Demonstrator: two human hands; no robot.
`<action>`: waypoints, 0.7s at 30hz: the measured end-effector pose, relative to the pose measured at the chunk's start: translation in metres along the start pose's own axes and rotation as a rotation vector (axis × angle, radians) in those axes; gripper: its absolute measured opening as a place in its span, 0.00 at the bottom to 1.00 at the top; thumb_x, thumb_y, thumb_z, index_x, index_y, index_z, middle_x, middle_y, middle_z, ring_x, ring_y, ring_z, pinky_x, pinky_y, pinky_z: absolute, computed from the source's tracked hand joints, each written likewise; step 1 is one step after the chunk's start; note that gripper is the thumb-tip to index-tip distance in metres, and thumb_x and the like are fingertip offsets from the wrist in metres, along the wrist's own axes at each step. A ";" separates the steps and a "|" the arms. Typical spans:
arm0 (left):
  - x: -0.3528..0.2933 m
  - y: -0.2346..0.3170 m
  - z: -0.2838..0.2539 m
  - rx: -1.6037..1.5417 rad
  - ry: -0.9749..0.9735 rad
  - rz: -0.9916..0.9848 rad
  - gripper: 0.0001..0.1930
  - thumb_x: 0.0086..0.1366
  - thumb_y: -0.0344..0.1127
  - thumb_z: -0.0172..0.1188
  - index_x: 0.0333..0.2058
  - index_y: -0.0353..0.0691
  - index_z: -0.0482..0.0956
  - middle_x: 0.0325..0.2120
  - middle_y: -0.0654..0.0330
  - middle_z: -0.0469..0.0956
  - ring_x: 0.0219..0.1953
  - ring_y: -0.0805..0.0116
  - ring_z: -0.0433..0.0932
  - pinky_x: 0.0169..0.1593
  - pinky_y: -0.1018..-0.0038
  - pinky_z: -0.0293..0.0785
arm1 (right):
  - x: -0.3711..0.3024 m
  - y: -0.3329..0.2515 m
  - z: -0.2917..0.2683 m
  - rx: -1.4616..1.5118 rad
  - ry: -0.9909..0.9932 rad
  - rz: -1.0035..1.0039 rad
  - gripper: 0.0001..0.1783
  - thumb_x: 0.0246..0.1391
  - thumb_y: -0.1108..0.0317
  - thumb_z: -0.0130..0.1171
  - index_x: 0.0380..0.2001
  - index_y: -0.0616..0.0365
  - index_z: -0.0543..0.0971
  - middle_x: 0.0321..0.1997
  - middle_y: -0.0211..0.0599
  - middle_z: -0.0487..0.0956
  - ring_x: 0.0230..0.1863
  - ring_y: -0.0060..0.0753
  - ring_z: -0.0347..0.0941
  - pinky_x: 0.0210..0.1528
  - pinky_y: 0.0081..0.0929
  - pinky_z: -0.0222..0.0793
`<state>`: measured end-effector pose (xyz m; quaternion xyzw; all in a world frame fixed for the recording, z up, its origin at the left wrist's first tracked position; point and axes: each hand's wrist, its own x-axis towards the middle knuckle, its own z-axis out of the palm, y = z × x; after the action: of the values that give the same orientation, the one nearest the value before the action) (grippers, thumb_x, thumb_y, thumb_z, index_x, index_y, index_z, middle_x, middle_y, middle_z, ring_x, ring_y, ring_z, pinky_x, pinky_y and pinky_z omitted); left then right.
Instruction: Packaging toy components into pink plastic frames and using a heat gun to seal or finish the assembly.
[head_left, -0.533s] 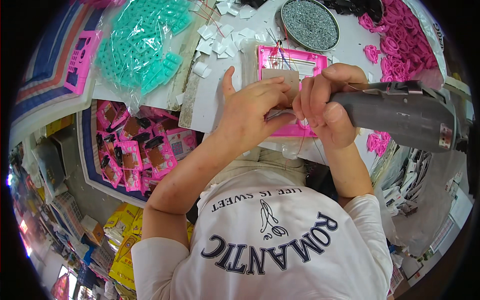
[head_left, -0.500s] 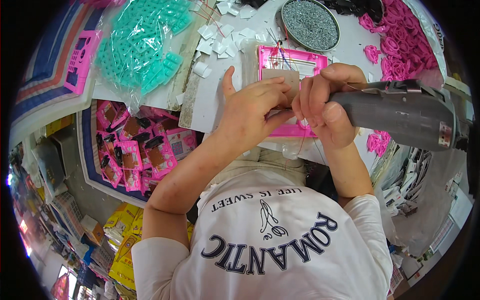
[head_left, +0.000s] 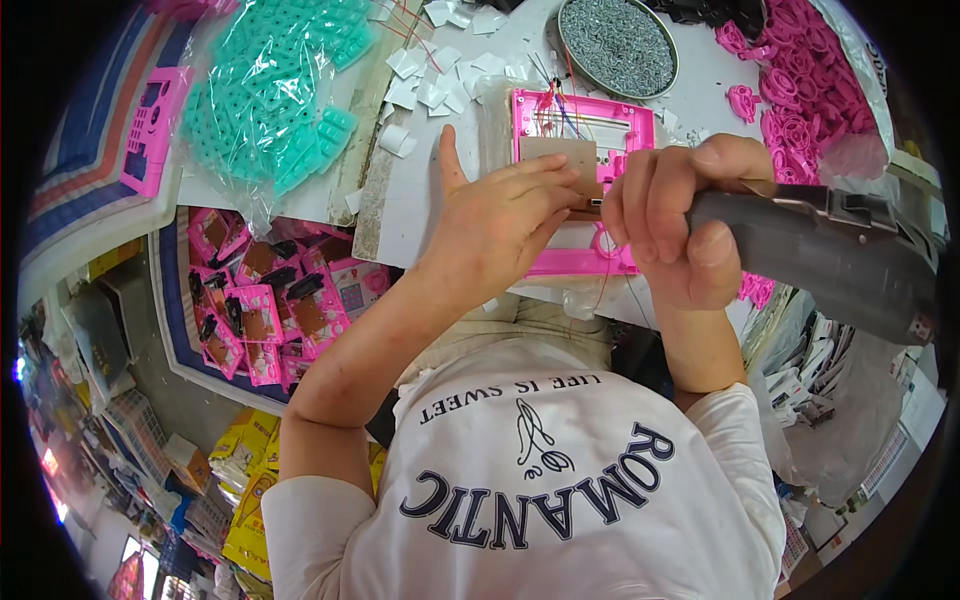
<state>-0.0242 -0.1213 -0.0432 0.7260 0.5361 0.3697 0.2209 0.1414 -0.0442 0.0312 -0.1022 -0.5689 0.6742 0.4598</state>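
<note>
1. White tabletop (head_left: 400, 200) beneath; pink casing (head_left: 575, 263) on it, brown board (head_left: 558, 152) within.
2. Right hand (head_left: 680, 222): grip closed round a dark tool (head_left: 815, 235). Left hand (head_left: 490, 220): half-open, fingers against the board.
3. Loose wires (head_left: 556, 103) could have snagged — or a tool slip gouged the board.

teal pieces (head_left: 270, 95) in a clear bag (head_left: 260, 207) lie near scattered white squares (head_left: 432, 94).

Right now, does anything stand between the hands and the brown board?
Nothing visible does. The left hand lies partly over the brown board; the right hand, holding a dark grey tool, is right of the board.
</note>
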 end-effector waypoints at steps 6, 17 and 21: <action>-0.001 -0.003 0.003 -0.011 0.013 -0.004 0.05 0.66 0.37 0.65 0.39 0.51 0.86 0.48 0.72 0.84 0.57 0.73 0.80 0.67 0.26 0.27 | 0.000 0.009 0.000 -0.046 0.008 0.001 0.23 0.66 0.56 0.62 0.57 0.53 0.69 0.19 0.24 0.67 0.22 0.21 0.62 0.24 0.24 0.65; 0.003 0.007 -0.013 -0.025 -0.110 -0.050 0.59 0.51 0.48 0.76 0.74 0.40 0.48 0.48 0.60 0.85 0.55 0.60 0.81 0.67 0.26 0.36 | -0.014 0.017 0.003 0.002 0.110 0.037 0.20 0.58 0.65 0.69 0.47 0.61 0.72 0.21 0.31 0.74 0.22 0.22 0.70 0.30 0.26 0.74; 0.002 0.007 -0.013 -0.043 -0.097 -0.038 0.58 0.51 0.46 0.76 0.74 0.39 0.48 0.49 0.61 0.84 0.56 0.61 0.80 0.67 0.26 0.37 | -0.015 0.019 0.003 -0.007 0.079 0.057 0.18 0.59 0.66 0.68 0.45 0.60 0.71 0.22 0.31 0.74 0.23 0.23 0.71 0.31 0.27 0.74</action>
<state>-0.0297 -0.1226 -0.0299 0.7277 0.5304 0.3414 0.2694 0.1381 -0.0563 0.0104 -0.1464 -0.5493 0.6804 0.4624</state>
